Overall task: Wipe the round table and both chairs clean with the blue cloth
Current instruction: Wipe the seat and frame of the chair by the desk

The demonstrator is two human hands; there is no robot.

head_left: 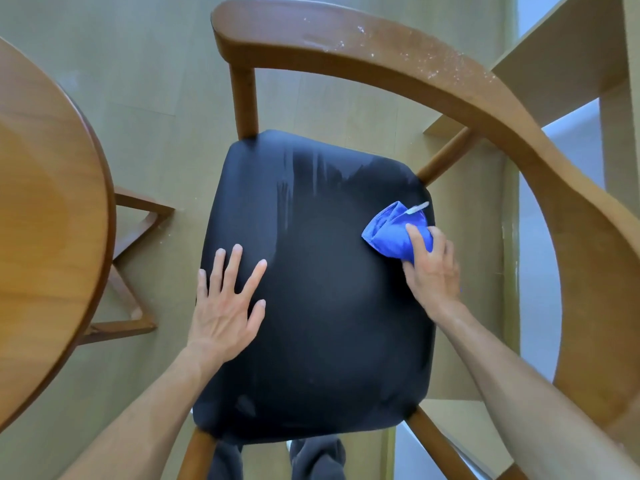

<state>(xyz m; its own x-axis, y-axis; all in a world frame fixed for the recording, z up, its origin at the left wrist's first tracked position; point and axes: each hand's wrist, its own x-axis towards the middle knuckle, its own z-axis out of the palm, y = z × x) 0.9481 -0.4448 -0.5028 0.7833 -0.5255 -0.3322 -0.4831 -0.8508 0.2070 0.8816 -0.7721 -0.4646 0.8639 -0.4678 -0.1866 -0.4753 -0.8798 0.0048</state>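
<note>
While the seat is pressed by the flat left hand | cloth is gripped by right hand | near seat's right edge

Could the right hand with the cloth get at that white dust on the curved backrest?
Probably yes: the right hand grips the blue cloth on the black seat, and nothing lies between it and the dusty backrest rail.

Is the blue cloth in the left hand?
No, the right hand grips the blue cloth on the chair seat.

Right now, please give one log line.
right hand grips blue cloth | on black padded chair seat | left hand flat on seat
</note>
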